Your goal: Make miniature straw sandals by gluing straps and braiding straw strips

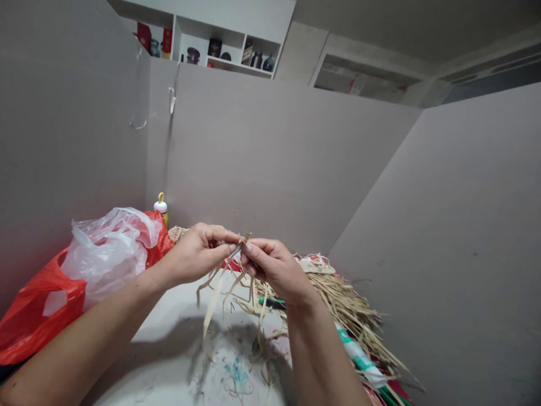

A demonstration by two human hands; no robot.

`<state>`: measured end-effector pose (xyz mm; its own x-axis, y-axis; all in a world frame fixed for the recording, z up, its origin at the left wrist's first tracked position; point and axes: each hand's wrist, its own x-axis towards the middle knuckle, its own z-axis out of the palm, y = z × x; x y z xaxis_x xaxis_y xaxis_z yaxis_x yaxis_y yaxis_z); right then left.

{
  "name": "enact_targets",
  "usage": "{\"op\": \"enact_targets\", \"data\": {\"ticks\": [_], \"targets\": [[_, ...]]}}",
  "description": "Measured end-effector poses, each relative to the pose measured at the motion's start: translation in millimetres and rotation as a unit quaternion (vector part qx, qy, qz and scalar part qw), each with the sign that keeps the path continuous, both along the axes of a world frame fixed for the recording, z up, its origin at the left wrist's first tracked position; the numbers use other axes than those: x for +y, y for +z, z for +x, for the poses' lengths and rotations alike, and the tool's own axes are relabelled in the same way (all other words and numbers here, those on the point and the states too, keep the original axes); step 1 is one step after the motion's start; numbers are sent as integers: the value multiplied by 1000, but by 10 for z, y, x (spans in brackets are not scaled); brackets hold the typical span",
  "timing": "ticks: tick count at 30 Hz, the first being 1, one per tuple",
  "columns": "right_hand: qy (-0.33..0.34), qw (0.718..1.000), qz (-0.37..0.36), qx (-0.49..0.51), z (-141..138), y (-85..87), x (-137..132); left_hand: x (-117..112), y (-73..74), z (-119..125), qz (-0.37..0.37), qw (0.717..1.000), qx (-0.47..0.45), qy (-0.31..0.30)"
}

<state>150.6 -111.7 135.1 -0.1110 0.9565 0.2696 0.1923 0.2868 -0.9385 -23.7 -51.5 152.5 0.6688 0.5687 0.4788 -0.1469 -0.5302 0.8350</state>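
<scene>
My left hand [196, 256] and my right hand [274, 268] meet above the table, fingertips pinched together on a small knot of pale straw strips [243, 241]. Loose ends of the straw strips hang down from the pinch toward the white, stained table [169, 349]. A heap of the same dry straw [346, 307] lies on the table to the right of my right wrist. Both hands are closed on the strips.
A red plastic bag [34, 310] and a clear plastic bag [107, 248] sit at the left. A white bottle with a yellow cap [160, 206] stands behind them. Woven straw pieces [315, 264] lie at the back. Grey partition walls enclose the table; shelves with jars above.
</scene>
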Motion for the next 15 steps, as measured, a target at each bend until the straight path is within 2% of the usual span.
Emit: {"op": "enact_targets", "data": {"ticks": [2,5,8,12,15], "targets": [[-3,1000,5,-6,-6,-14,15,15,6,-18,11,1000,19,5],[-9,998,27,-52,-17,-17,20,40,20,-48,-11,998,44,-41],[-47,991,67,-108,-50,2,1,51,26,-58,-57,995,48,-73],[-94,986,87,-108,-117,21,-20,28,-1,-12,-98,994,27,-40],[-88,992,63,-64,-156,12,-12,-28,-25,33,-84,996,18,-3]]}}
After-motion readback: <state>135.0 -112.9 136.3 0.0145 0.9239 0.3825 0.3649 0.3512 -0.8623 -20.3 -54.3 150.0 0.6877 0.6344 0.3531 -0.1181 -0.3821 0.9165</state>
